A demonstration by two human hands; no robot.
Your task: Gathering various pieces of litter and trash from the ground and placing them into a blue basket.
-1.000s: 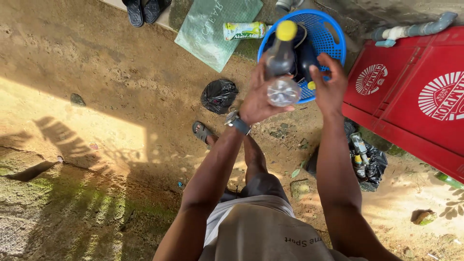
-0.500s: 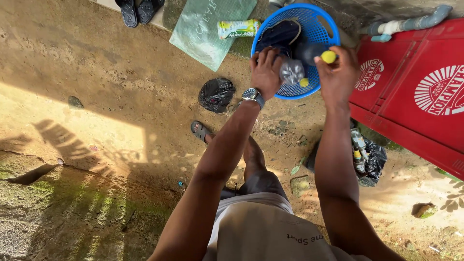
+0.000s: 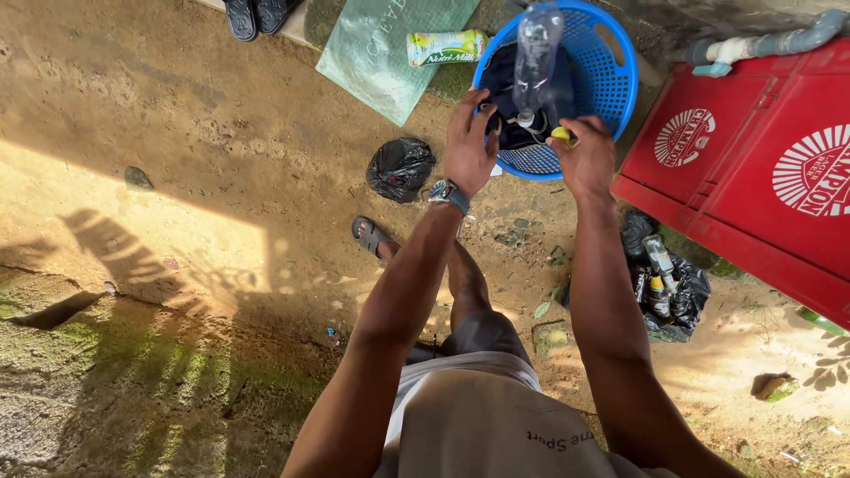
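My left hand (image 3: pixel 467 146), with a wristwatch, grips the neck end of a clear plastic bottle (image 3: pixel 537 49) that points away from me over a blue plastic basket (image 3: pixel 622 62). The bottle's mouth is uncapped. My right hand (image 3: pixel 584 159) is closed on a small yellow cap (image 3: pixel 560 134) at the basket's near rim. Dark bundles lie inside the basket under the bottle.
Red plastic crates (image 3: pixel 753 168) stand at the right. On the sandy ground lie a tied black bag (image 3: pixel 400 168), a green sack (image 3: pixel 390 44), a drink carton (image 3: pixel 445 46) and an open black bag of small bottles (image 3: pixel 664 288). A grey pipe (image 3: pixel 770 42) runs behind.
The bottle swung from upright in my left hand down over the basket. My right hand took the yellow cap off it and drew back to the basket's rim.
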